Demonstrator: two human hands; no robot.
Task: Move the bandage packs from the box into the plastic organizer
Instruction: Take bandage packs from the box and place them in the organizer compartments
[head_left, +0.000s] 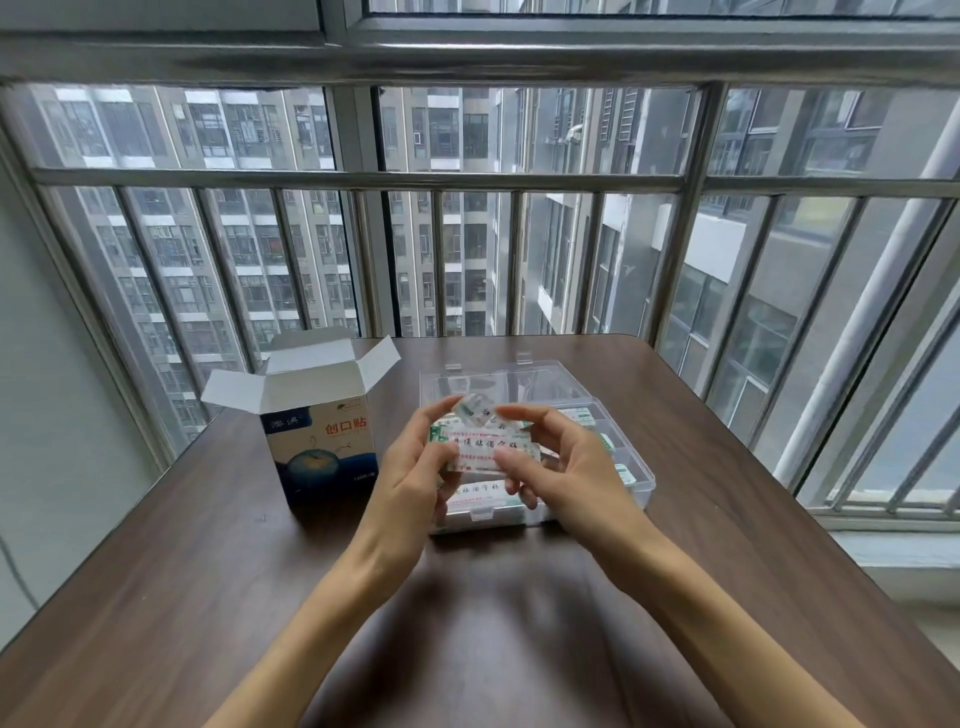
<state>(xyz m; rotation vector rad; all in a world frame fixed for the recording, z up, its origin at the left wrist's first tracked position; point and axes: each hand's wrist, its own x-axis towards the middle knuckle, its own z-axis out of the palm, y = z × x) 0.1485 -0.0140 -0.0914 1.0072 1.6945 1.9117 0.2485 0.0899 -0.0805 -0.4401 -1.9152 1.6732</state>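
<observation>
Box (321, 441) stands upright at approx 10 o'clock from the hands, top flaps open, close to the bench (156, 597) left edge; inside not visible, so can't tell how many packs remain.

Left hand (410, 467) and right hand (566, 467) meet over the plastic organizer (641, 480), both holding a small stack of bandage packs (475, 447) between them. Left fingers (434, 415) curl round the stack's left end, thumb in front. Right fingers pinch the right end and top; one pack sticks up tilted at 12 o'clock of the stack.

Progress, by judgement: partway. Organizer lid is open, hinged back toward the window. Packs already lie in compartments at 3 o'clock and in the near one at 6 o'clock, below the hands. Held stack still needs placing; box may hold more.

Room: bare bench at 6 o'clock, wide. Organizer's near wall and latch sit right under the wrists, so lower packs straight down. Right bench edge well apart.
</observation>
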